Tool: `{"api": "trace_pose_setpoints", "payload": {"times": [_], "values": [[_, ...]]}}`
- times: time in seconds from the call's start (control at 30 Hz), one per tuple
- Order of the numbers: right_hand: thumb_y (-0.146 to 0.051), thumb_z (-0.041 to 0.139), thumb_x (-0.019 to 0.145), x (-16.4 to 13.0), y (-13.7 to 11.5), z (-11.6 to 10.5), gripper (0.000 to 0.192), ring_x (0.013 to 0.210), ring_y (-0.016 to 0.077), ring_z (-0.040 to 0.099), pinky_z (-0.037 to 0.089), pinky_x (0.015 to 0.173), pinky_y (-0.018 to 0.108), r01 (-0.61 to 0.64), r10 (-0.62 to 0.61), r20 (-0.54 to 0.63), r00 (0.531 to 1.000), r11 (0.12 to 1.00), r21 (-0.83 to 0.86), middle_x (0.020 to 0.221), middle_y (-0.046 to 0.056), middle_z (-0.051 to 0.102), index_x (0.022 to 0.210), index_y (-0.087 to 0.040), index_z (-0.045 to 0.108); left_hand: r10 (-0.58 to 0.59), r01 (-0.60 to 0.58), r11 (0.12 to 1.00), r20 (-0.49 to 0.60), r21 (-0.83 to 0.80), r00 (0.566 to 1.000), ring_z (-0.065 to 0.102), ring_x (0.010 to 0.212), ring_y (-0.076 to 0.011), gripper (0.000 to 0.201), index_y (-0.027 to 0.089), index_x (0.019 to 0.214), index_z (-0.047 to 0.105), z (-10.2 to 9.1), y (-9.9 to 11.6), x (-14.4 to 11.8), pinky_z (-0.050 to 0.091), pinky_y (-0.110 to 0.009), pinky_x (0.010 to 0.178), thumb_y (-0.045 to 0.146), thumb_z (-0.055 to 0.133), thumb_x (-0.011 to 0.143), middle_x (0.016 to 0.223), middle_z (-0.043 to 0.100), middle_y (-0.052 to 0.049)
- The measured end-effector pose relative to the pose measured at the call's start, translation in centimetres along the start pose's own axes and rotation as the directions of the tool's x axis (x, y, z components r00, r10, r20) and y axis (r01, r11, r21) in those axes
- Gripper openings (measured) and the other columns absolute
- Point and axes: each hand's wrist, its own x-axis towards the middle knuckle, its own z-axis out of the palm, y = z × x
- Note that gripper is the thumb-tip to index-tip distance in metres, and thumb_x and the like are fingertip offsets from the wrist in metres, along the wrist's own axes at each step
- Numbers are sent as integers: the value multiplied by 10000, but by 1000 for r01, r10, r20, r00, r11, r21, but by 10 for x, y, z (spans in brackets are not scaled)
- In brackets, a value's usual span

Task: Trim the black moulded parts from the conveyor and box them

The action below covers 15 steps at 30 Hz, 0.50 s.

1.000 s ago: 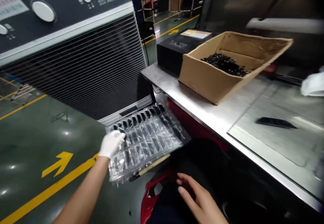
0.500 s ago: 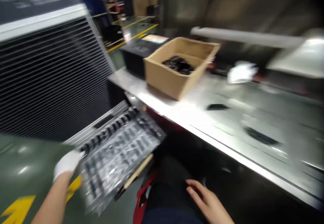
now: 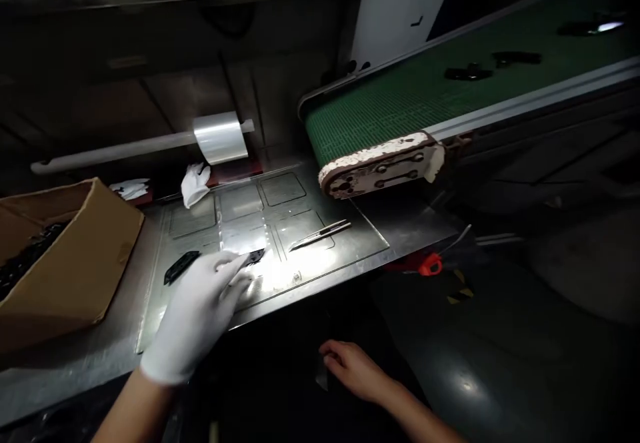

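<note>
Nearest, one bare right hand (image 3: pixel 353 368) curls in front of the bench (image 3: pixel 405 229), grip unclear. One gloved left hand (image 3: pixel 200 309) has its fingers right at one of two black pieces (image 3: pixel 257 256) lying there; pinching or not, I can't tell. Beyond: one slim metal tool (image 3: pixel 320 235), one white roll (image 3: pixel 221 138), one green belt (image 3: pixel 370 121).

Looks like a factory workshop, probably a station on a small-parts line. Can be told from the green conveyor belt (image 3: pixel 375 116) carrying dark parts (image 3: pixel 469 73), with its near end by a metal desk (image 3: pixel 417 224); from the pale roll (image 3: pixel 221 139) on a bar (image 3: pixel 115 154) behind, the cardboard box (image 3: pixel 75 263) of black pieces (image 3: pixel 33 254), and the black-and-yellow striped marking (image 3: pixel 460 293) on the dim floor (image 3: pixel 425 356).
</note>
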Motion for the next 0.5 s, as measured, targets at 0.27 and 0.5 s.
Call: {"api": "trace_pose_setpoints", "payload": {"times": [0.27,0.5], "values": [[-438,507,998,-14,29,1,340,985,240,739,549,868,335,-66,84,-77,993,974,217,1093,72,783,1142,-237,741,153,-270,930,405,250,901,624,811,-243,406,192,1282,675,10,-19,76,495,-381,712,97,402,997,1067,711,-110],[-432,502,994,-3,40,-2,342,843,215,725,557,765,319,-85,97,-28,995,954,288,997,58,770,1144,-228,731,120,-214,957,402,198,908,704,881,-261,368,247,1258,732,1,-22,84,563,-386,774,200,458,1017,1099,781,-71]]}}
